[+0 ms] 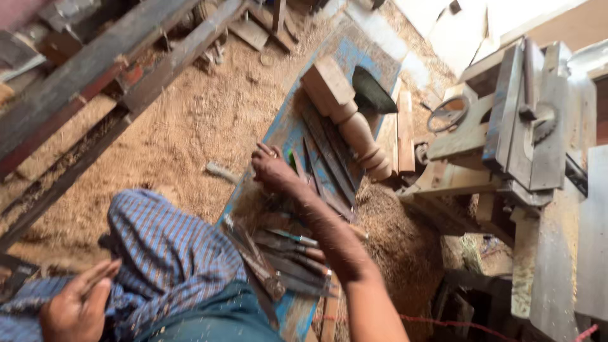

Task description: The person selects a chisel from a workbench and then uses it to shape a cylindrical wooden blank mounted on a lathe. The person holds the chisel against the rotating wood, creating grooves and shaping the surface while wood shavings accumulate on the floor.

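Observation:
My right hand [273,170] reaches forward onto a blue board [285,130], its fingers bent down over several long dark chisels [329,158] lying there. A small green-handled tool [292,159] lies right beside the fingers. Motion blur hides whether the hand grips anything. Beyond the hand, a turned wooden leg [347,120] with a square end lies on the board. More metal chisels [288,256] are piled under my right forearm. My left hand [79,307] is at the lower left, fingers stretched out and holding nothing, next to my knee in blue checked cloth [168,253].
Sawdust [190,120] covers the floor to the left of the board. Long dark timber beams [95,76] run across the upper left. A wooden saw bench with a round toothed blade [543,123] stands at the right. Wood shavings [399,234] heap beside the board.

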